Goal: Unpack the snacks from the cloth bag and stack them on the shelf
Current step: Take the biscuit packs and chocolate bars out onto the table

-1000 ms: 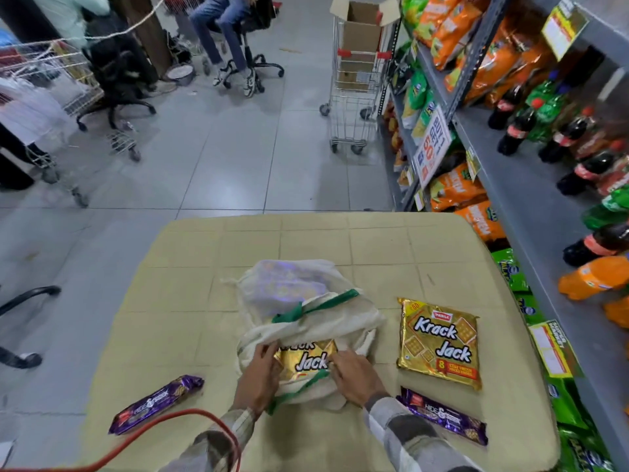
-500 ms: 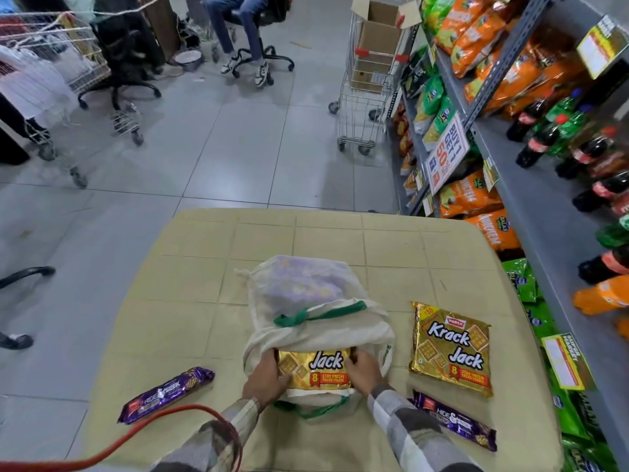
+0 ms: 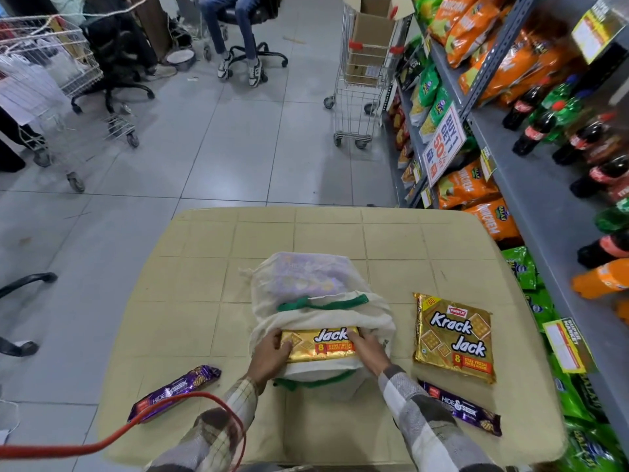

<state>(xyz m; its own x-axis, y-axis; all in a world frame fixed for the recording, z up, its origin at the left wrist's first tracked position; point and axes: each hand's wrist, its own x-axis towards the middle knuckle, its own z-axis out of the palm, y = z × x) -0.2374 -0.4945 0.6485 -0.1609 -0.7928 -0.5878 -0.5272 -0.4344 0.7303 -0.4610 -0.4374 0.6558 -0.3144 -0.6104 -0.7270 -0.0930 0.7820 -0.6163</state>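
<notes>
Scene: A person in checked sleeves works at a beige tiled worktop (image 3: 204,267) set against a grey store shelf (image 3: 544,212).
Cloth bag: The cream cloth bag (image 3: 320,301), trimmed with green handles, lies at the worktop's centre with its mouth facing 6 o'clock. Purple wrappers show faintly through its far end.
Pack in hand: A gold Krack Jack pack (image 3: 321,345) sits in the bag's mouth, its lower part showing and its upper part under the cloth.
Left hand: The left hand (image 3: 270,354) grips the pack's 9 o'clock end, thumb on top.
Right hand: The right hand (image 3: 372,352) grips the 3 o'clock end, fingers curled over the upper corner.
Already out: A second Krack Jack pack (image 3: 454,337) lies flat at 3 o'clock from the bag, apart from it. 1 Hide & Seek pack (image 3: 459,412) lies at 5 o'clock, and the other Hide & Seek pack (image 3: 175,393) at 8 o'clock.
Shelf: It runs along the worktop's 3 o'clock side and holds orange and green snack bags (image 3: 464,187) and cola bottles (image 3: 536,131).
Elsewhere: A red cable (image 3: 102,441) loops in at 7 o'clock. A trolley (image 3: 357,97) carrying a cardboard box (image 3: 371,25) stands at 12 o'clock.
</notes>
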